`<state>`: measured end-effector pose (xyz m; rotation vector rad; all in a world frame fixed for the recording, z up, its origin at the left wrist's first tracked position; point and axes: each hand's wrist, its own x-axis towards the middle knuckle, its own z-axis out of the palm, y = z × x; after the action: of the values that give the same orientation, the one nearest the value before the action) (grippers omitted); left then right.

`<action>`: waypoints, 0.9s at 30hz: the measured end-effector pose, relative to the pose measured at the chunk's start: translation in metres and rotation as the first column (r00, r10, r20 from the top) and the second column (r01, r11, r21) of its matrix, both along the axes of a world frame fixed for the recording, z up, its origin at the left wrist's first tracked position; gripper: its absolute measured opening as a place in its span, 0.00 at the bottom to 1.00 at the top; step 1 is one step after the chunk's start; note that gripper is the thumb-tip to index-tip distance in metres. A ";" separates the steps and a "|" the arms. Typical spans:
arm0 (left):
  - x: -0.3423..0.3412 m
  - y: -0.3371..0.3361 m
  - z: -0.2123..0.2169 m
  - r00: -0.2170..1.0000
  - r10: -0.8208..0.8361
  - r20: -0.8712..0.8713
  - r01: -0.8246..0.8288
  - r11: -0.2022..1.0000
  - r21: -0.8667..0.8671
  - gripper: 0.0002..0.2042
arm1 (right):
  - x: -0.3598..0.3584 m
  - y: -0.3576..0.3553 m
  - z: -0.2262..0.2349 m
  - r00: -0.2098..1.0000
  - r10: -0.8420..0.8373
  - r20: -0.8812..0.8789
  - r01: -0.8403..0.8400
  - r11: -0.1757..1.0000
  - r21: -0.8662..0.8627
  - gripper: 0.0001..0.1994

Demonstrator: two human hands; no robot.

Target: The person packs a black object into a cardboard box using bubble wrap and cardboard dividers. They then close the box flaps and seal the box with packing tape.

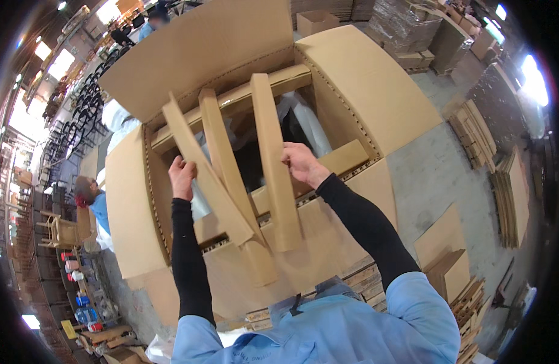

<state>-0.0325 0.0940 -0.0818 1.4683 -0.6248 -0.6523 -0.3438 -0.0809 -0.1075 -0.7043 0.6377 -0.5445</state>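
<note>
A big open cardboard box [358, 79] stands in front of me with its flaps spread out. Three long cardboard strips lie across its opening, slanting toward me. My left hand [182, 176] grips the leftmost strip [204, 176] near its middle. My right hand [302, 162] holds the rightmost strip [273, 164] at its right edge. The middle strip [225, 164] rests between them, touched by neither hand. Inside the box, white plastic wrapping [304, 124] shows around something dark.
A person in a blue shirt [94, 203] crouches at the left beside wooden chairs [61, 230]. Stacks of flat cardboard [473, 133] lie on the concrete floor at the right. Wrapped pallets [407, 27] stand at the back. Wooden pallet slats [364, 279] sit under the box.
</note>
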 end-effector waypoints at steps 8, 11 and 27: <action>0.086 0.008 -0.095 0.983 0.138 0.123 -0.154 0.980 0.126 0.06 | -0.077 -0.135 0.002 0.697 -0.482 -0.531 -0.008 0.735 -0.678 0.33; 0.105 0.011 -0.119 0.964 0.162 0.209 -0.203 0.960 0.193 0.12 | -0.055 -0.107 0.038 0.494 -0.635 -0.594 -0.609 0.235 -0.757 0.40; -0.034 -0.223 0.042 0.033 -0.248 0.968 0.130 0.962 0.242 0.28 | -0.056 -0.174 0.043 0.253 -0.805 -0.537 -0.895 0.016 -0.447 0.31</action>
<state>-0.0664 -0.1292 -0.0400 1.8098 -1.9834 0.3823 -0.3998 -0.2549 -0.0645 -2.9808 1.4318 -0.1760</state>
